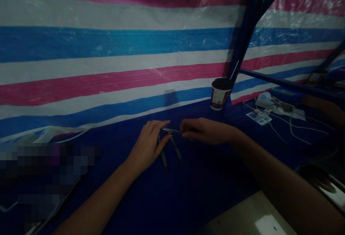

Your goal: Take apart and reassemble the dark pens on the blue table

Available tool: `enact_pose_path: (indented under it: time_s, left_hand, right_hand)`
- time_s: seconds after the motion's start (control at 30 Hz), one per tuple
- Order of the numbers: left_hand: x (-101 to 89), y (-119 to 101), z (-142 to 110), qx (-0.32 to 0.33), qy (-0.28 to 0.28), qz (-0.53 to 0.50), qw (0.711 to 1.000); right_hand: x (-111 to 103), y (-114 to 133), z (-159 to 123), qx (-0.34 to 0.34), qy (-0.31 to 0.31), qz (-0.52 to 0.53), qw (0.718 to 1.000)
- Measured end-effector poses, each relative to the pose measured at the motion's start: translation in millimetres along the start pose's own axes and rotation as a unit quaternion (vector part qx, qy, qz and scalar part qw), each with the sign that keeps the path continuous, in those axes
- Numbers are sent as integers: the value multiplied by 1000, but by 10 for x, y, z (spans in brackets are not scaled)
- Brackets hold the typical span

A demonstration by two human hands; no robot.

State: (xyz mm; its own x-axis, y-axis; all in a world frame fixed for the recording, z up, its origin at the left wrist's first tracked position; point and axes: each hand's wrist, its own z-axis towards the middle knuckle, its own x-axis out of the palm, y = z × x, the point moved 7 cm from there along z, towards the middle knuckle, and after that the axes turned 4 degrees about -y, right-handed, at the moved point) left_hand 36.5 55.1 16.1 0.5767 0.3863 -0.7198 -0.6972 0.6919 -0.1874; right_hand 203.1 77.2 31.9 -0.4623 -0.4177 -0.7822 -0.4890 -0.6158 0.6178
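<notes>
A: layout?
B: desk (205, 192) backs onto tarp wall (107, 48). L hand (148, 145) + R hand (207, 130) mid-desk, pen-like tube (171, 131) btw them, R hand on its end.
A: other tubes?
B: two more tubes (176, 150) on desk, side by side, just below L hand's fingertips, nearer front edge.
A: back R?
B: paper cup (221, 93) at back edge, just L of frame pole (239, 44). Further R on desk: adapter (265, 101), cables (285, 127), card (258, 118) in front of adapter.
</notes>
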Motion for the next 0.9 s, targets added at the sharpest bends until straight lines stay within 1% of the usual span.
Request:
enact_pose_path:
  time_s: [0.03,0.1,0.2,0.33,0.4,0.5,0.6,0.7,0.73,0.77,0.83,0.9]
  left_hand:
    - [-6,6,3,13,14,-1,1000]
    - [-38,37,11,28,18,8,999]
    - [-52,76,28,40,27,47,998]
    - [7,106,38,36,66,67,995]
    - [57,122,27,28,94,64,993]
    - [128,163,-2,1,135,42,990]
    - [160,189,-22,-29,172,-9,985]
    - [162,198,-27,-53,214,-62,973]
    - [144,196,-19,-55,216,-63,973]
    - [113,189,-3,-50,205,-50,976]
    - [22,148,47,-20,151,16,988]
    - [-53,65,81,25,88,99,991]
  right_hand:
    - [9,19,13,-8,-11,13,1000]
    - [42,17,44,-10,-25,23,999]
    - [110,-32,87,-3,-21,12,1000]
    - [132,-54,114,-8,-15,-21,1000]
    - [123,-34,112,-12,-13,-62,998]
    - [111,-14,99,-1,-12,-161,987]
    - [111,-1,86,5,-14,-246,969]
    - [122,-4,93,9,-21,-286,958]
    - [130,-9,102,12,-24,-280,960]
    - [141,-13,113,15,-27,-260,965]
    - [174,-13,139,18,-34,-187,982]
    - [213,-10,160,20,-40,-91,995]
